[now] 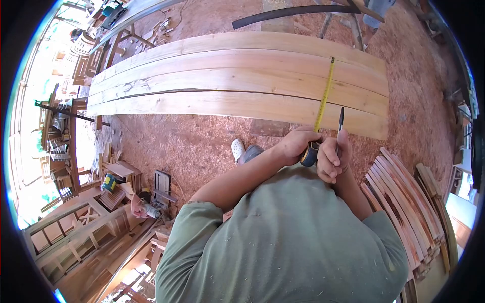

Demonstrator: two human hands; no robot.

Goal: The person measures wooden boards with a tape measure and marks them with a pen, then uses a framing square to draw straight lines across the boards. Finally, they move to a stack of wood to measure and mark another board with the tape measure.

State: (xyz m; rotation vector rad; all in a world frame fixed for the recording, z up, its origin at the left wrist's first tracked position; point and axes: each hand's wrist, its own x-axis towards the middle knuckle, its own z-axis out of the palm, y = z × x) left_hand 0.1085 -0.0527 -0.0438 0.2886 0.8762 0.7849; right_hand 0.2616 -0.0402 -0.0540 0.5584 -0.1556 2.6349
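Several long pale boards [227, 76] lie side by side ahead of me, with a dark gap between two of them. My left hand [299, 143] is closed around a black and orange tape measure [309, 154] just below the boards' near edge. Its yellow blade [325, 96] stretches away across the boards, with its end near the far board. Beside it on the right, my right hand [334, 155] holds a dark pen [341, 119] between its fingers, tip pointing up and away.
Stacked wood strips [401, 207] stand at the lower right. A wooden frame [83, 232] and a power tool [151, 210] with a person's hand on it are at the lower left. A dark curved bar [293, 12] lies beyond the boards. Sawdust covers the floor [202, 146].
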